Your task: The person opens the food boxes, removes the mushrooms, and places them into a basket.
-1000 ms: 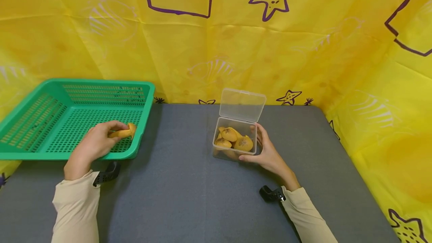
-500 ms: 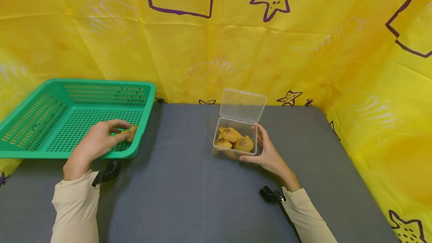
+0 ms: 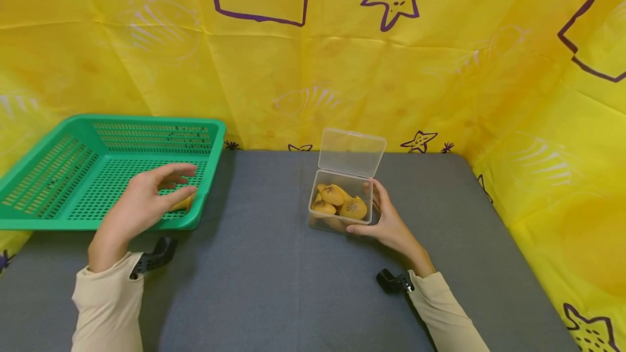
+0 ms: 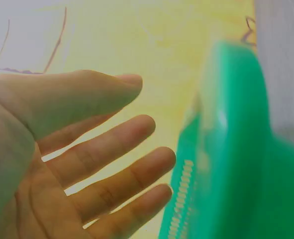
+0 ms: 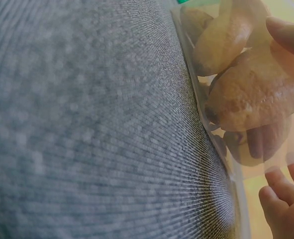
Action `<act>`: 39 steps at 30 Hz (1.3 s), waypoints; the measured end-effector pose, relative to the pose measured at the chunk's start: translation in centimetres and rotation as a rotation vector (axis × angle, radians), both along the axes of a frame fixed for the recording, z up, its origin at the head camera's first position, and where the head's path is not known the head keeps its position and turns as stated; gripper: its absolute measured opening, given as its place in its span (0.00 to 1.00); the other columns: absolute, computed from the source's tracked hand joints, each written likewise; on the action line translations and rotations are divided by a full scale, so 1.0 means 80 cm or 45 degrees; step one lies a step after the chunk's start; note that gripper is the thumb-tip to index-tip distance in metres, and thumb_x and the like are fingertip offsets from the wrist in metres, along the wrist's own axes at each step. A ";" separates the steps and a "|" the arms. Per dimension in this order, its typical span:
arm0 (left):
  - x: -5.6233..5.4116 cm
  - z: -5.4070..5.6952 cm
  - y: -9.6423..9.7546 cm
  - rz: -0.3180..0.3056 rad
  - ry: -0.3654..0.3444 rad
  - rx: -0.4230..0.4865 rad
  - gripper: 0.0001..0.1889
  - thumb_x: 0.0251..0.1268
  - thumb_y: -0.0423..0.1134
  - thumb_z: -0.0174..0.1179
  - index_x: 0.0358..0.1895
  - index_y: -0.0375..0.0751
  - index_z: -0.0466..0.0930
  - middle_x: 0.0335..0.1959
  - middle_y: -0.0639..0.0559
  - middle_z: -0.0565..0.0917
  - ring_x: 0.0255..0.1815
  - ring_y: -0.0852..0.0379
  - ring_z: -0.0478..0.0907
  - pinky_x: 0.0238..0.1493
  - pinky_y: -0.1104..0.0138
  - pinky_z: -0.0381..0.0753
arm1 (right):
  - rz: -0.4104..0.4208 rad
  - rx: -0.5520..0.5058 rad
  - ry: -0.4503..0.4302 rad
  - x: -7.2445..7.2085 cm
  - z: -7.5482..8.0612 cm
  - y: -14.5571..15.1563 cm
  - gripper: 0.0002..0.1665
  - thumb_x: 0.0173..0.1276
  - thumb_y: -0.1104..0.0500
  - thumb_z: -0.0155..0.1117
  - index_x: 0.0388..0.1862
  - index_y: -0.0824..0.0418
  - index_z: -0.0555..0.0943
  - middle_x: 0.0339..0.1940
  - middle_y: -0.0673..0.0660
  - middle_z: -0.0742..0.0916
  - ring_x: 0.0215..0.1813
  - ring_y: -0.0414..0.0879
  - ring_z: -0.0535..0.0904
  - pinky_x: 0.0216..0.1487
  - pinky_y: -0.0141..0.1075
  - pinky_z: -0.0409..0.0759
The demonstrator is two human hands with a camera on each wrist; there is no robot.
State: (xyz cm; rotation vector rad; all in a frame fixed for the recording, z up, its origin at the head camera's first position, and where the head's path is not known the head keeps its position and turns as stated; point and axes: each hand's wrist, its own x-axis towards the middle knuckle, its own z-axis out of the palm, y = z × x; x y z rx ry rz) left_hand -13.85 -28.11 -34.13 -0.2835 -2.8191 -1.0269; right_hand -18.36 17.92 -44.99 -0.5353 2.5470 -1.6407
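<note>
The left grip (image 3: 144, 200) hides part of a yellow piece (image 3: 183, 205) in the green basket (image 3: 210, 178). From the left wrist, the basket looks blurry and cut off.

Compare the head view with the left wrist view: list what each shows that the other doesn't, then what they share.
Only the head view: the right hand gripping a clear box, its lid open and brownish mushroom-shaped pieces inside, plus both tan sleeves.

Only the left wrist view: the palm side of the left hand, fingers extended; the head view shows that hand from its back and thumb side.

Both: the left hand itself, the green basket and the yellow backdrop.
</note>
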 end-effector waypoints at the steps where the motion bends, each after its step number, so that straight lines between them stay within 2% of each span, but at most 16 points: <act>1: 0.001 0.002 0.004 -0.016 0.014 0.019 0.20 0.68 0.43 0.64 0.62 0.48 0.78 0.55 0.44 0.84 0.43 0.84 0.72 0.42 0.82 0.72 | -0.001 0.002 0.001 0.000 0.000 0.000 0.70 0.51 0.62 0.82 0.81 0.55 0.42 0.80 0.62 0.59 0.82 0.60 0.50 0.79 0.59 0.49; 6: 0.004 0.007 0.027 -0.061 0.071 0.074 0.20 0.65 0.37 0.66 0.61 0.48 0.80 0.50 0.48 0.86 0.42 0.80 0.77 0.42 0.82 0.74 | -0.005 0.002 0.012 0.000 0.000 0.000 0.70 0.50 0.62 0.82 0.81 0.56 0.43 0.80 0.63 0.60 0.82 0.60 0.51 0.79 0.59 0.49; 12: 0.004 0.009 0.055 -0.138 0.138 0.020 0.18 0.66 0.38 0.66 0.58 0.49 0.81 0.53 0.51 0.86 0.44 0.77 0.76 0.46 0.78 0.74 | -0.004 -0.001 0.012 0.000 0.002 0.000 0.70 0.50 0.62 0.82 0.81 0.57 0.43 0.80 0.64 0.59 0.82 0.61 0.51 0.79 0.59 0.49; 18: 0.005 0.008 0.078 -0.223 0.152 -0.021 0.18 0.65 0.36 0.66 0.58 0.46 0.81 0.55 0.50 0.85 0.50 0.54 0.83 0.46 0.71 0.79 | 0.003 0.000 0.017 0.000 0.002 -0.001 0.70 0.51 0.62 0.82 0.81 0.57 0.43 0.80 0.64 0.60 0.81 0.61 0.52 0.79 0.59 0.50; 21: 0.003 0.003 0.090 -0.264 0.152 -0.004 0.19 0.65 0.34 0.66 0.58 0.45 0.81 0.55 0.49 0.85 0.52 0.50 0.83 0.49 0.64 0.81 | 0.008 0.002 0.011 0.000 0.001 -0.001 0.70 0.51 0.61 0.81 0.81 0.57 0.43 0.79 0.63 0.60 0.81 0.61 0.52 0.79 0.59 0.50; 27: -0.006 -0.015 0.122 -0.338 0.174 0.024 0.19 0.62 0.32 0.67 0.57 0.41 0.81 0.54 0.47 0.85 0.52 0.48 0.83 0.53 0.52 0.82 | -0.002 -0.011 0.006 0.001 0.002 -0.001 0.69 0.51 0.62 0.81 0.81 0.58 0.43 0.79 0.64 0.60 0.81 0.61 0.52 0.79 0.60 0.49; 33: -0.017 -0.029 0.156 -0.434 0.184 0.061 0.19 0.62 0.30 0.67 0.57 0.38 0.81 0.54 0.46 0.85 0.52 0.46 0.82 0.55 0.52 0.81 | -0.005 -0.005 0.009 0.001 0.003 -0.001 0.69 0.50 0.63 0.82 0.81 0.58 0.44 0.79 0.64 0.61 0.81 0.61 0.52 0.78 0.60 0.50; 39: -0.028 -0.031 0.185 -0.498 0.171 0.090 0.20 0.63 0.31 0.67 0.59 0.37 0.80 0.55 0.45 0.84 0.52 0.47 0.82 0.55 0.54 0.81 | -0.005 -0.017 0.005 0.002 0.005 -0.002 0.69 0.50 0.63 0.81 0.80 0.59 0.44 0.79 0.64 0.61 0.81 0.61 0.52 0.79 0.59 0.50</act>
